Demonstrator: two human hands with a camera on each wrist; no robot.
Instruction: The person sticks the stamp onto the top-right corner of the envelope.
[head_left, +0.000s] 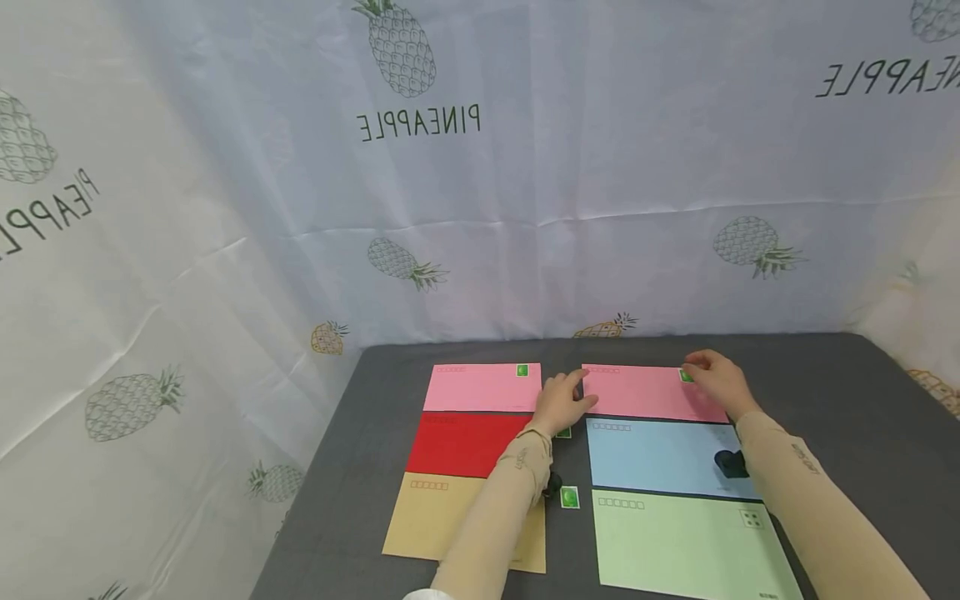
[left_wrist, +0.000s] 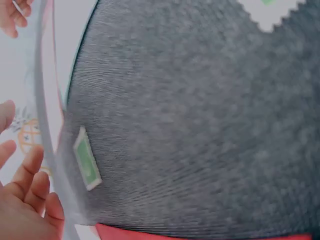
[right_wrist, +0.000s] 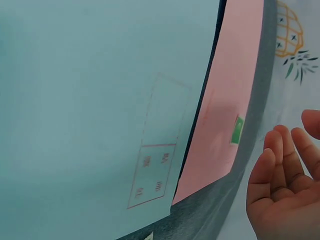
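A pink envelope (head_left: 637,392) lies at the top of the right-hand column. A small green stamp (head_left: 686,376) sits at its upper right corner, also visible in the right wrist view. My right hand (head_left: 722,383) is at that corner, fingertips right at the stamp in the head view; its fingers are loosely bent in the right wrist view. By the envelope's left edge is my left hand (head_left: 561,403), thumb and fingers spread, holding nothing. Below it, two loose green stamps (head_left: 570,497) lie on the dark cloth, one partly covered by the left wrist.
In the right column, a blue envelope (head_left: 652,454) and a pale green envelope (head_left: 675,542) lie below the pink one. The left column has another pink envelope (head_left: 472,387) with a stamp (head_left: 522,370), a red envelope (head_left: 457,442) and a tan envelope (head_left: 427,517). A pineapple-print curtain (head_left: 525,183) hangs behind.
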